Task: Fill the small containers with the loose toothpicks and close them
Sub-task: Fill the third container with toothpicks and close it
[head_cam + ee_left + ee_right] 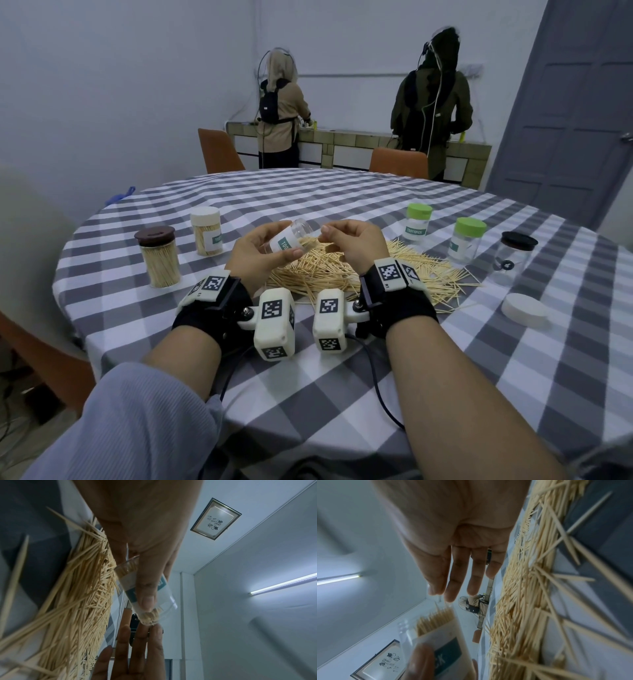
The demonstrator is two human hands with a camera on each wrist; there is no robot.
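Left hand (261, 247) curled round the jar (290, 238), tilted above the toothpick pile (359, 270) on the tabletop (342, 359); right hand (356, 245) at its mouth, fingers loosely bent (held toothpicks unclear); best fed in small aligned bunches, jar steady.

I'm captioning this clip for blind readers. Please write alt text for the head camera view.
A left hand holds a tilted clear plastic toothpick container, uncapped, while the right hand feeds it above a pile of loose wooden toothpicks on a grey-and-white checked tablecloth.
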